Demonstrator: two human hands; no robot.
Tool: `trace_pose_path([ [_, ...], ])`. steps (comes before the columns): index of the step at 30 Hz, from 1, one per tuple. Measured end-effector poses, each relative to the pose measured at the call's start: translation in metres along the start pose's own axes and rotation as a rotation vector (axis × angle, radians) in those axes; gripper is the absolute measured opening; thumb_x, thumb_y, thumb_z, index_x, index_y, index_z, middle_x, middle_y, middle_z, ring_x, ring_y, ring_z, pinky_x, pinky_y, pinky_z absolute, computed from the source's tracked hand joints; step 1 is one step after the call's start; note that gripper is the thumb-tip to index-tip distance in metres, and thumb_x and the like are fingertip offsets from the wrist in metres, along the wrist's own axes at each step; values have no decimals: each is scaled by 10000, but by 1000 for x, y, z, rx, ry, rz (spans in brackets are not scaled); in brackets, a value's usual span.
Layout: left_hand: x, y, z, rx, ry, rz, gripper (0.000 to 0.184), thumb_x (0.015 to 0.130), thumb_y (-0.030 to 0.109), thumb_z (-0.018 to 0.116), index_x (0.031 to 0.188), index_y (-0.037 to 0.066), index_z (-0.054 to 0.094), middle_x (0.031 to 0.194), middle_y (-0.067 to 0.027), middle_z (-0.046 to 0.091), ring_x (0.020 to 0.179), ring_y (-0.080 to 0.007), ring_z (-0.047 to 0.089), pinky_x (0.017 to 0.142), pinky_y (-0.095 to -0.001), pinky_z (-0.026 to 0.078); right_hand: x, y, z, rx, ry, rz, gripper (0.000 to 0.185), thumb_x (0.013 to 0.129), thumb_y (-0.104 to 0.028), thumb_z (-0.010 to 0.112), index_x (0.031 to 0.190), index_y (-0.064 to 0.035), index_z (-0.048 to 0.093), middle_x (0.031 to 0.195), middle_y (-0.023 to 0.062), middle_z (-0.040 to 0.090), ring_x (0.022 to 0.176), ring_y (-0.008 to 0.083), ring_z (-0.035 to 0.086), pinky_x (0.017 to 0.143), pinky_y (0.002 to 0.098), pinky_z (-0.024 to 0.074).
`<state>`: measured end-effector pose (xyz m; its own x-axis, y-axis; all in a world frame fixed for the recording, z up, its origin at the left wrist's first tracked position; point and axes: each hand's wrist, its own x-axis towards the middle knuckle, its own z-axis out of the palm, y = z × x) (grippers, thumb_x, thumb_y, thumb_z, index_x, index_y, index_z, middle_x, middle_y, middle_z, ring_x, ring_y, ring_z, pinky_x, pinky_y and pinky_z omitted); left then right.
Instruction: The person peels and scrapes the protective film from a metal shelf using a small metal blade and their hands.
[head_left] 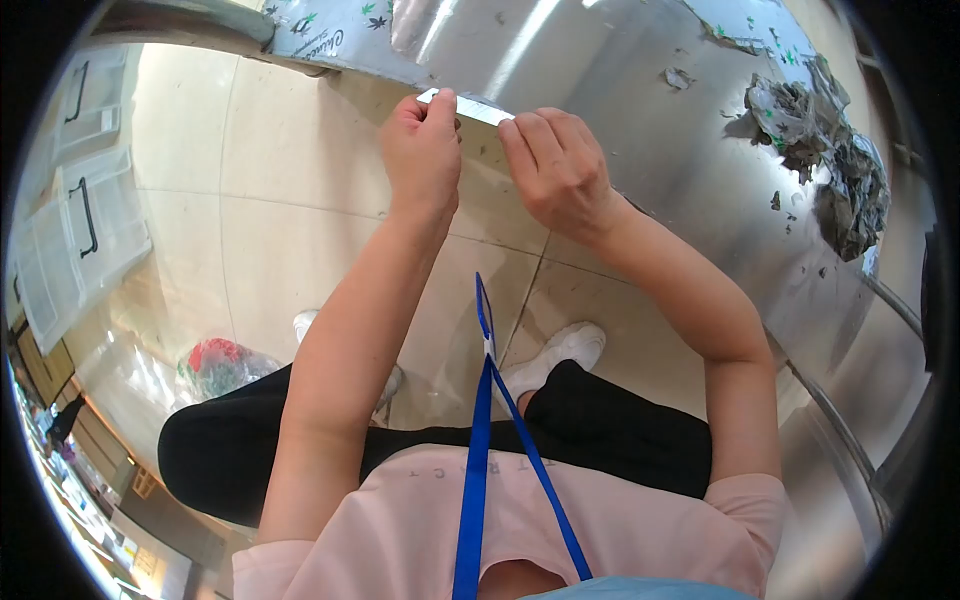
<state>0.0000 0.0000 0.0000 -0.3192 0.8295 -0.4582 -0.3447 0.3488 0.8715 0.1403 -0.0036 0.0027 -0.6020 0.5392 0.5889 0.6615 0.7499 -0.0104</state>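
A short, flat, whitish shiny strip (482,110) spans the gap between my two hands, close to the edge of a stainless steel surface (600,80). My left hand (423,150) pinches its left end, thumb on top and fingers curled. At the right end, my right hand (562,165) has its fingertips closed on the strip, knuckles up. Whether the strip is separate from the steel edge or part of it, I cannot tell. Printed protective film (335,35) still covers the steel's upper left part.
Crumpled grey film scraps (825,150) lie on the steel at the right, with small bits around them. Clear plastic drawers or boxes (85,220) stand at the left. A plastic bag with something red (220,365) rests on the tiled floor (290,240). A blue lanyard (478,470) hangs down.
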Motion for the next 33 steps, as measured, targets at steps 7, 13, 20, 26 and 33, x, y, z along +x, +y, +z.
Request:
trace_pose_path([
  [7,-2,1,-1,56,37,-1,175,825,121,558,690,39,483,600,21,444,521,-49,370,459,-212,294,-1,-2,-4,37,11,29,171,647,-91,530,776,19,554,707,76,484,680,202,515,596,281,450],
  [13,2,-2,-1,96,42,56,212,824,127,543,654,27,465,600,22,429,540,-52,349,468,-227,291,-2,-4,0,-22,36,-15,187,645,-88,532,788,28,565,699,71,482,658,192,511,579,276,449],
  [20,6,3,4,121,51,61,230,837,139,555,656,23,472,595,19,433,538,-56,351,462,-234,294,1,-4,5,-32,57,2,187,639,-85,538,778,33,578,699,72,491,666,194,520,569,279,453],
  [26,4,6,4,108,70,16,233,841,138,563,661,11,488,589,21,445,530,-59,357,472,-237,303,1,-4,5,-13,79,-15,191,638,-88,538,774,37,588,713,73,505,687,195,532,590,277,460],
  [33,8,3,4,148,103,41,233,839,141,570,662,4,507,593,16,450,536,-73,366,481,-249,312,3,-3,4,-22,38,-11,194,647,-94,540,793,28,583,730,71,509,699,196,538,600,283,462],
])
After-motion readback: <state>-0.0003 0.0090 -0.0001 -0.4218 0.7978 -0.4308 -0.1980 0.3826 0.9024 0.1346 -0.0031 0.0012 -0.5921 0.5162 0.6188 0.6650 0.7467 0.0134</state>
